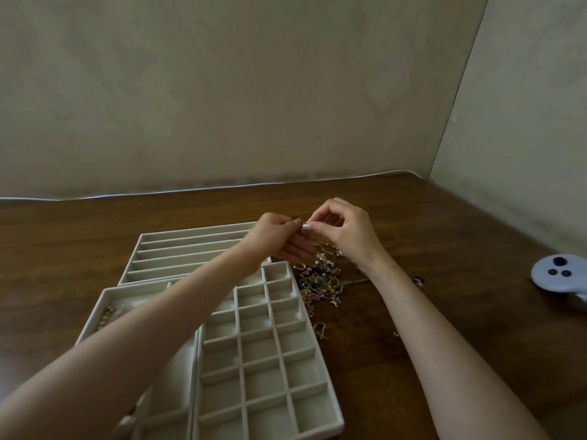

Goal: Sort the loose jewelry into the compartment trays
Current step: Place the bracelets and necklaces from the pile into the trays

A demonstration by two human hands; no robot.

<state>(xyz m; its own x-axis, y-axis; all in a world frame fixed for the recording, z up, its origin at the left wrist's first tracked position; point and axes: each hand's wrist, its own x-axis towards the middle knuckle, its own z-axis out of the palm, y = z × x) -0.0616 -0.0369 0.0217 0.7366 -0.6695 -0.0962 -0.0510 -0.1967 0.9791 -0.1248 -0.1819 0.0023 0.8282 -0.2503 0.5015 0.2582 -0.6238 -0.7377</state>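
A tangled pile of loose jewelry [322, 281] lies on the wooden table, right of a beige grid tray [266, 350] with many small square compartments. Above the pile, my left hand [276, 238] and my right hand [344, 231] meet fingertip to fingertip, both pinching one small jewelry piece [304, 224] between them; the piece is too small to identify. A thin chain seems to hang from it toward the pile. A tray with long slots [178, 252] sits behind, and a third tray [114, 300] at left holds a pearl-like strand.
A white controller with dark buttons [560, 274] rests at the right table edge. Stray earrings [320, 330] lie beside the grid tray. A pink bead piece [418, 281] sits by my right forearm. Walls close the table at back and right.
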